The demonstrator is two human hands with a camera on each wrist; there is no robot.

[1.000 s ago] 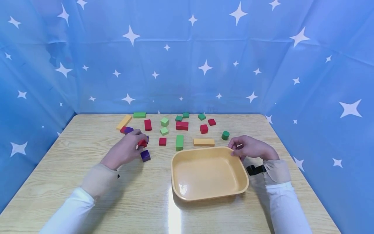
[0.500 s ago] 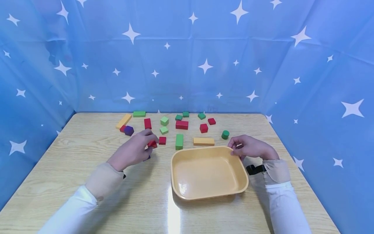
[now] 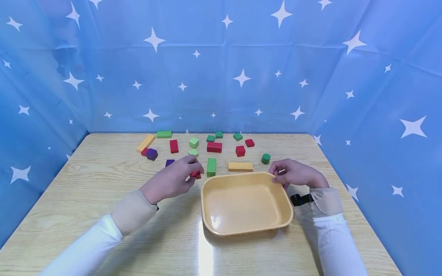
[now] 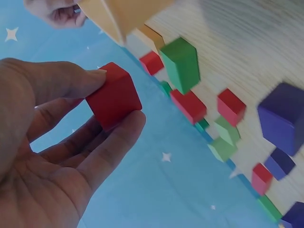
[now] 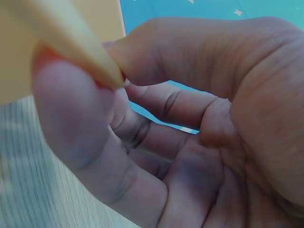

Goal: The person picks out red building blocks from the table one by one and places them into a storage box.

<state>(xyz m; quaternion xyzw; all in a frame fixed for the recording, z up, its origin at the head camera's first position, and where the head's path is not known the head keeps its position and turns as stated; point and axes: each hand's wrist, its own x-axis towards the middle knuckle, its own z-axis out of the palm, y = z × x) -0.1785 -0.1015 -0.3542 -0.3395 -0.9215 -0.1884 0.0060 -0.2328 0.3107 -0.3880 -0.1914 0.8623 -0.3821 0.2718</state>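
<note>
On the near part of a wood-grain table [image 3: 172,249] lie two white sleeves [image 3: 340,245], one at each side. Between them: one tan tray [image 3: 246,203], shallow, with rounded corners. At its far right corner: one right hand [image 3: 298,174], thumb and forefinger pinching the rim; a black fitting [image 3: 300,200] sits at the wrist. Near its far left corner: one left hand [image 3: 174,178], back upward, which grips one red block [image 4: 115,95] between thumb and fingertips, just outside the rim. Beyond the hands: one green oblong block [image 3: 211,167], near the rim; one yellow-orange bar [image 3: 240,166], laid along the tray's far side; one purple block [image 3: 169,162], partly hidden by the left hand; one green cylinder [image 3: 266,158]. Farther: two pale green blocks [image 3: 194,143], one red oblong [image 3: 214,147], one red cube [image 3: 240,151]; at left, a purple polyhedral block [image 3: 152,154] beside a smaller red piece [image 3: 144,151]. Along the far edge: three dark green pieces [image 3: 238,136], one bright green slab [image 3: 164,134]. Behind all hangs one blue curtain [image 3: 221,76], patterned with white stars.
</note>
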